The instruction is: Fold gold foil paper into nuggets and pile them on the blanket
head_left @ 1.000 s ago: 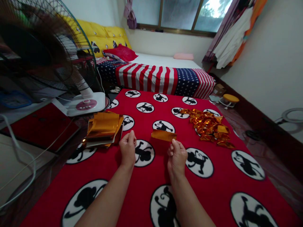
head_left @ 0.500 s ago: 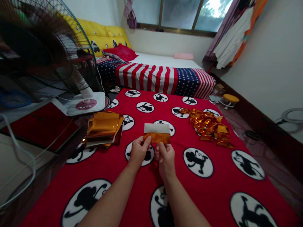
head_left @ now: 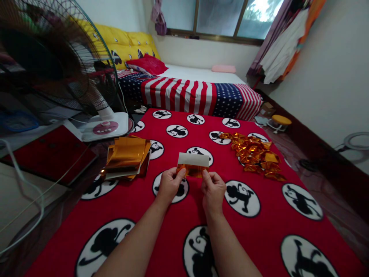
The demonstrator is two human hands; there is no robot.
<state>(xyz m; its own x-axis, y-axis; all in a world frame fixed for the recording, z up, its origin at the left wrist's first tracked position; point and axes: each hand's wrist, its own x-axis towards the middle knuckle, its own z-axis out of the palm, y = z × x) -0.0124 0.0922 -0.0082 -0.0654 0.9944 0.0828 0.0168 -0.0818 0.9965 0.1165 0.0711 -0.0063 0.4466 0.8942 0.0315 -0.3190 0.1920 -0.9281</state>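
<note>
You hold one gold sheet up off the red blanket, between both hands and in front of you. Your left hand is pinched shut on its lower left corner, thumb on top; your right hand is pinched shut on the lower right corner. The sheet is folded partway, so its white back shows as a band along the top and the gold face as a band below. Holding it by the two bottom corners keeps the fold line taut and level, which looks like the reason for the grip.

The stack of flat gold sheets lies just to your left, within easy reach of that hand. The heap of folded gold pieces lies to your right, further out, well apart from the stack, so unworked and worked pieces do not mix. A fan stands at the far left edge of the blanket, and a bed lies beyond.

Against the picture of half a second ago, your right hand has shifted outward, from the middle of the sheet's lower edge to its right corner. The sheet now tilts slightly down to the right, and its gold band looks narrower. A second ago only your right hand held it, and your left was clenched and free.
</note>
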